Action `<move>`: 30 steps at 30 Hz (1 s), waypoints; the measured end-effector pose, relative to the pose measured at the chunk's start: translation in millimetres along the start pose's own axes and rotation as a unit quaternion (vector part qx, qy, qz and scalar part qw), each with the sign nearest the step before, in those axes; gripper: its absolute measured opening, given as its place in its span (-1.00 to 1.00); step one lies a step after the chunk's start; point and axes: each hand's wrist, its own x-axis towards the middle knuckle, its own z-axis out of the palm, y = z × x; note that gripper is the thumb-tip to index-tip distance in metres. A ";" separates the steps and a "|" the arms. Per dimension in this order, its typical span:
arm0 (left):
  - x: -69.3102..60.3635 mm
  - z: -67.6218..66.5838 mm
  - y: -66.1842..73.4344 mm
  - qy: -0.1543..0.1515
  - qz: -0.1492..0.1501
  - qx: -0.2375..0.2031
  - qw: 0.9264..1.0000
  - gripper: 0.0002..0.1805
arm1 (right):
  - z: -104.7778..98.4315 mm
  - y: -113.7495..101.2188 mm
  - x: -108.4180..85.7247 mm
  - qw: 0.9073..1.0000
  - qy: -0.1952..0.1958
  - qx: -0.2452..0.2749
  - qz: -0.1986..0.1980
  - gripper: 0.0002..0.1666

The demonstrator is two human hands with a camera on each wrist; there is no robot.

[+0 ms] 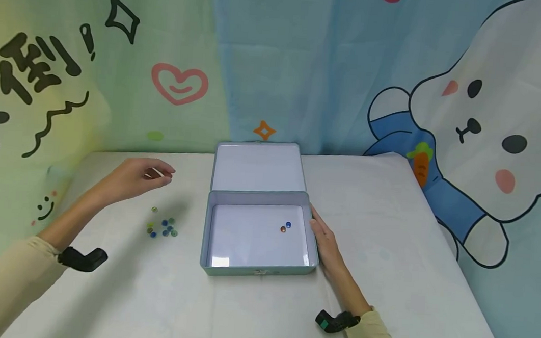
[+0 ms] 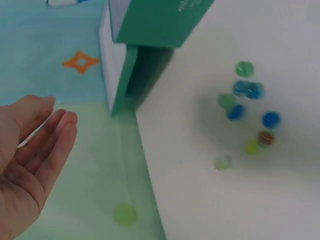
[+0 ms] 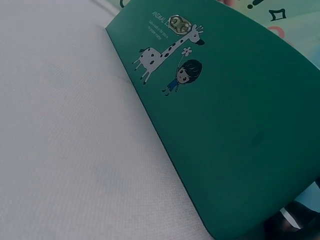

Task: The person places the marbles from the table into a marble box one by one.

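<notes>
My left hand point(image 1: 137, 180) hovers over the left part of the table with its fingers loosely bent and nothing between them. In the left wrist view, that hand point(image 2: 35, 155) shows gently curved fingers apart from everything. Below it lie several glass marbles point(image 1: 165, 233), blue, green, yellowish and brownish. A green metal box point(image 1: 260, 273) stands in the middle, its lid point(image 1: 259, 167) raised at the back. One blue marble point(image 1: 288, 224) and one brown marble point(image 1: 283, 229) are inside. My right hand point(image 1: 326, 241) rests along the box's right wall, fingers extended, thumb near the rim.
A white cloth point(image 1: 385, 256) covers the table. Behind it hangs a printed curtain point(image 1: 276, 62) with a cartoon rabbit. The box's front point(image 3: 235, 115) carries a giraffe print and a metal clasp point(image 3: 179, 25). Black cameras are strapped to both wrists.
</notes>
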 end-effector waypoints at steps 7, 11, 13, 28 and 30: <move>-38.2 10.3 -20.0 0.036 -0.015 0.011 0.999 -0.80 | -0.6 1.0 0.8 1.000 -0.002 0.003 -0.006 -0.41; -66.9 29.3 -31.0 0.067 -0.013 0.030 0.997 -0.79 | 0.9 1.5 0.9 1.000 -0.005 0.007 -0.006 -0.40; -80.5 40.9 -36.9 0.081 -0.012 0.035 0.996 -0.76 | 1.3 1.9 1.2 1.000 -0.007 0.008 -0.006 -0.39; -110.9 94.2 -40.6 0.109 -0.028 0.041 0.993 -0.69 | -1.9 4.0 1.9 1.000 0.001 -0.005 -0.015 -0.38; -110.3 96.5 -38.6 0.108 -0.033 0.045 0.993 -0.70 | -0.6 4.6 2.7 1.000 -0.002 -0.004 -0.015 -0.38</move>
